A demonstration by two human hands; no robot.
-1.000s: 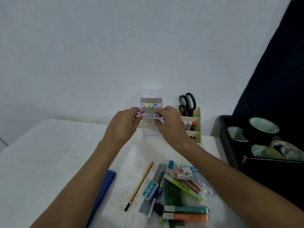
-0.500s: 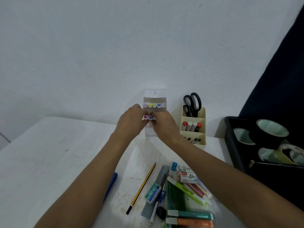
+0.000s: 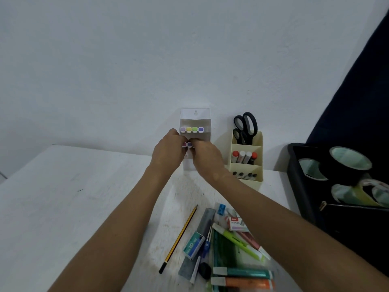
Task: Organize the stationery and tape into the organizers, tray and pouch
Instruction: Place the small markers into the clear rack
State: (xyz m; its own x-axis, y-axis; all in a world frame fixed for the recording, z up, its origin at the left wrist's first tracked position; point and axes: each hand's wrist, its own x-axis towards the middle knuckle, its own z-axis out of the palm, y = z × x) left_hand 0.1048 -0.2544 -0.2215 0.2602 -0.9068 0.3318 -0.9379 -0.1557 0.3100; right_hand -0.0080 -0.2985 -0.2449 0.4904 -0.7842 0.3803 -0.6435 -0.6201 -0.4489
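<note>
Reaching forward over the white table, we hold both hands at the clear plastic tiered organizer that stands against the white wall. Our left hand and right hand meet at its middle tier, where two small pastel markers, a pink-capped marker and a purple-capped marker, sit side by side. The fingers of both hands are curled close around these two markers; whether each hand actually pinches one we cannot tell, as the fingertips are hidden behind the knuckles.

In the upper tier of the organizer stands a row of four pastel-capped markers: lilac, yellow, green and violet.

Just right of it stands a cream plastic stepped desk organizer. It holds black-handled scissors in the rear compartment, capped markers in the middle one and dark-tipped pens in the front one.

At the far right a black plastic tray carries several rolls of tape.

Near us on the table lies a loose heap: a yellow-and-black striped pencil, a teal staple box, a white and red staple box, a lime highlighter, a teal highlighter, an orange highlighter and a small blue sharpener.
</note>
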